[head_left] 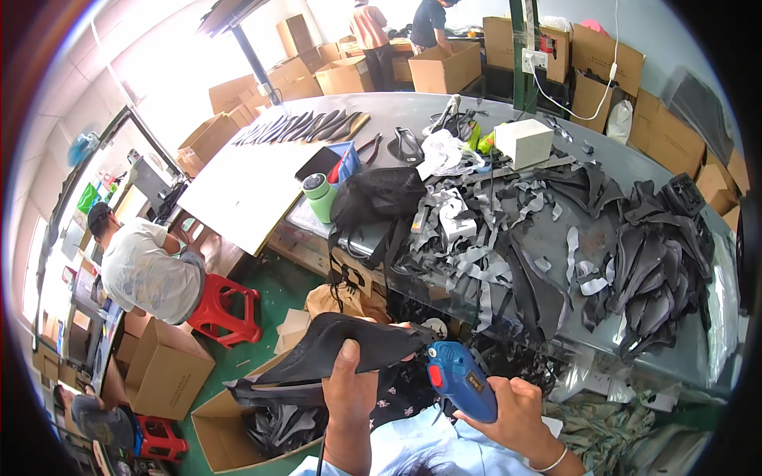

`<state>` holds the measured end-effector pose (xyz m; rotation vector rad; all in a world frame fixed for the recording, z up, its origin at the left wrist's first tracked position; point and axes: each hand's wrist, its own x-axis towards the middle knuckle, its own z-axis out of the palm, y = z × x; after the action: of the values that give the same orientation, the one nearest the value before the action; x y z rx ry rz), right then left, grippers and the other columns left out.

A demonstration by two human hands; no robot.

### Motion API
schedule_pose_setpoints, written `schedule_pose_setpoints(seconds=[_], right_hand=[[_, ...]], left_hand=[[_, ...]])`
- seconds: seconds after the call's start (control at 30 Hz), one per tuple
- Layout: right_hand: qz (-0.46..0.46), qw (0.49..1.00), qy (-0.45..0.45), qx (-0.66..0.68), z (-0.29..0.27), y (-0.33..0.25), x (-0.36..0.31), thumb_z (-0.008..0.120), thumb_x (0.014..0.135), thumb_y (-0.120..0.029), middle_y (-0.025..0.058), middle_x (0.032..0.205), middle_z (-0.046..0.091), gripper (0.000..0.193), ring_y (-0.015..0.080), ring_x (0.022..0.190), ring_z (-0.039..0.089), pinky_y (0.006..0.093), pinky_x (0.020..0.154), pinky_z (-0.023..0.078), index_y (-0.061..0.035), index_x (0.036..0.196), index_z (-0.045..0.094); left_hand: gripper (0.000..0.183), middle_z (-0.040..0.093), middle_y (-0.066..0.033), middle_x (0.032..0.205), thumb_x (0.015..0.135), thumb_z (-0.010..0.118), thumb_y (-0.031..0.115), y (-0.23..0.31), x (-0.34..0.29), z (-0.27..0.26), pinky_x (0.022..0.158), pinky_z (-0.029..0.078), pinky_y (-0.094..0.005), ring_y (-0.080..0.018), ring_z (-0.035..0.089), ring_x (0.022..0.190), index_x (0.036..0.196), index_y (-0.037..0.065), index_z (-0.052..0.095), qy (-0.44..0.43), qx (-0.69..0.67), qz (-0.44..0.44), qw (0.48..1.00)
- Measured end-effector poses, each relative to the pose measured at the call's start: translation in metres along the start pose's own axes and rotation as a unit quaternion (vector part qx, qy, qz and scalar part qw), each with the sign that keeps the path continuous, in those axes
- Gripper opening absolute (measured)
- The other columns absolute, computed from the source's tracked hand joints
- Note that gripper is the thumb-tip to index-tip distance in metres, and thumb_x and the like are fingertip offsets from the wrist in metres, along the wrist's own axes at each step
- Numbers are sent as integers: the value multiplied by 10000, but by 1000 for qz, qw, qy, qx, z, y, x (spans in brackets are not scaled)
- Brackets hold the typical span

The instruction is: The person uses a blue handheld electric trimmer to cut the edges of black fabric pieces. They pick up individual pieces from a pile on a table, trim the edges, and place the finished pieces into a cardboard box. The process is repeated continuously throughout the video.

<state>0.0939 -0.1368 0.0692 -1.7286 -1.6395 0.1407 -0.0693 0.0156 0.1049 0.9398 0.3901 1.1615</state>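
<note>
My left hand [349, 393] is closed on a black saddle-shaped cover [333, 349], its thumb pressed on the upper face. The cover's broad end lies to the left and its narrow end points right. In my right hand [516, 416] is a blue electric rotary cutter [464, 382] with a red button. Its head is close to the narrow end of the cover; whether they touch I cannot tell. A round pale disc [435, 327] shows just beyond the tool's head. Below the cover, an open cardboard box [218, 444] holds more black pieces.
The grey table [591, 317] ahead carries grey strip scraps [476, 266], a heap of black covers [663, 254], a black bag [377, 194], a green bottle [319, 198] and a white box [524, 143]. A person sits on a red stool [226, 309] at left; others work farther back.
</note>
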Motion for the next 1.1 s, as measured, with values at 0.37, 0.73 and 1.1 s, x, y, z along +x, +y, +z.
schedule_pose_setpoints(seconds=[0.37, 0.73, 1.1], right_hand=[[22, 1000, -15, -12, 1, -5, -2, 813, 613, -435, 43, 651, 600, 567, 203, 529, 557, 332, 635, 419, -15, 892, 554], [-8, 1000, 1, 22, 3, -7, 3, 832, 605, -411, 70, 662, 600, 598, 210, 507, 573, 309, 493, 451, 8, 898, 520], [10, 998, -9, 58, -1, -16, 7, 832, 608, -411, 70, 655, 598, 585, 203, 500, 571, 315, 491, 445, -4, 888, 520]], left_hand=[[318, 575, -214, 1084, 842, 557, 132, 0, -2, 14, 906, 451, -393, -274, 569, 1028, 1097, -50, 508, -9, 127, 55, 990], [275, 591, -188, 1071, 850, 584, 62, -16, -7, 12, 877, 469, -380, -255, 596, 966, 1098, -9, 487, 14, 124, 119, 985], [263, 613, -131, 1040, 826, 568, -5, -12, -11, 14, 857, 448, -286, -168, 587, 948, 1085, -39, 531, 22, 107, 30, 994]])
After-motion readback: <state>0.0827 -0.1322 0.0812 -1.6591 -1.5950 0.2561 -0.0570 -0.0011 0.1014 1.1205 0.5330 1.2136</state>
